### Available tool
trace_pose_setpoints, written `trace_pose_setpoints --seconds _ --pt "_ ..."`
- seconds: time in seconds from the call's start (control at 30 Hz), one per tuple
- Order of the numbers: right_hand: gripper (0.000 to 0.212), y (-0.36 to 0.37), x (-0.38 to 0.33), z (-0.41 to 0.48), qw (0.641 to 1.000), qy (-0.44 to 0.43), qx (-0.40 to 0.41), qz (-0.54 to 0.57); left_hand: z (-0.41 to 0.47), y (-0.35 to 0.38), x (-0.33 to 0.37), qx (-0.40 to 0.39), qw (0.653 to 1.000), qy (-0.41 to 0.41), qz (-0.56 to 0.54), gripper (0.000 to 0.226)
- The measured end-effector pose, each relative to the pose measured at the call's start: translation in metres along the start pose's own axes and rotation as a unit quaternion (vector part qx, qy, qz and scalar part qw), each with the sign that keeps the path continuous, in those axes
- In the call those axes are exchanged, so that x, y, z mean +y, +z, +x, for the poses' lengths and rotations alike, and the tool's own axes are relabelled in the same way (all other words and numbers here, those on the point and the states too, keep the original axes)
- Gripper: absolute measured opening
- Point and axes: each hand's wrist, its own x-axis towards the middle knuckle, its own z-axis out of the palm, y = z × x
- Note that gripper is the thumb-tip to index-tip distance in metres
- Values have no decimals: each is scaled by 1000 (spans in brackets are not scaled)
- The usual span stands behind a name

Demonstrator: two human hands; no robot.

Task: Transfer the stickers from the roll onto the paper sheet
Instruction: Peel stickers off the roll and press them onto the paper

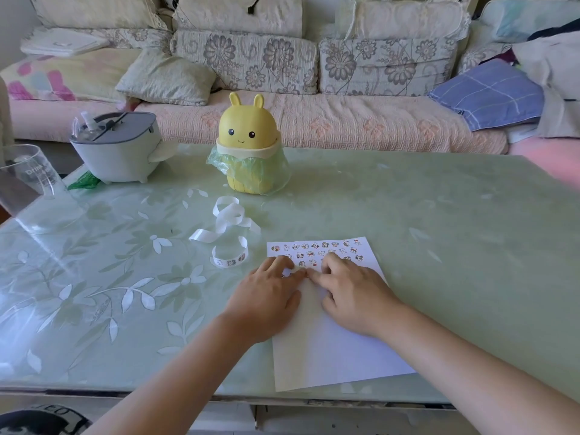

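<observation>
Left hand (266, 296): fingers flat and released, pinning the paper sheet (329, 350) steady, I judge.
Right hand (348, 293): index tip pressing beside the stickers (317, 251); I cannot tell whether it pinches one.
Roll (230, 257): just left of the sheet, handy.

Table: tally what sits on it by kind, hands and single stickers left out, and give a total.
Paper sheet: 1
Sticker roll with its loose backing strip: 1
Yellow rabbit bin: 1
Grey lidded container: 1
Clear cup: 1
Green plastic scrap: 1
Total: 6
</observation>
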Motion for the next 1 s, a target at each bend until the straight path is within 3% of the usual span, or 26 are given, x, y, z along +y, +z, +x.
trace_pose_setpoints --seconds 0.23,0.4,0.5,0.7,1.0 --pt "56 -3 5 -5 1000 -20 7 3 0 -7 3 -17 999 -17 -27 69" --pt "44 -4 5 -4 999 11 12 51 -1 -10 -4 -12 998 -13 -63 49" --pt "54 -2 2 -1 999 10 4 47 -3 -9 -5 -2 998 -8 -67 48" --pt "52 -3 2 3 999 0 -4 34 -2 -8 3 37 996 -36 -67 28" --pt "28 -10 3 12 994 22 19 103 2 -7 -3 62 987 -21 -150 19"
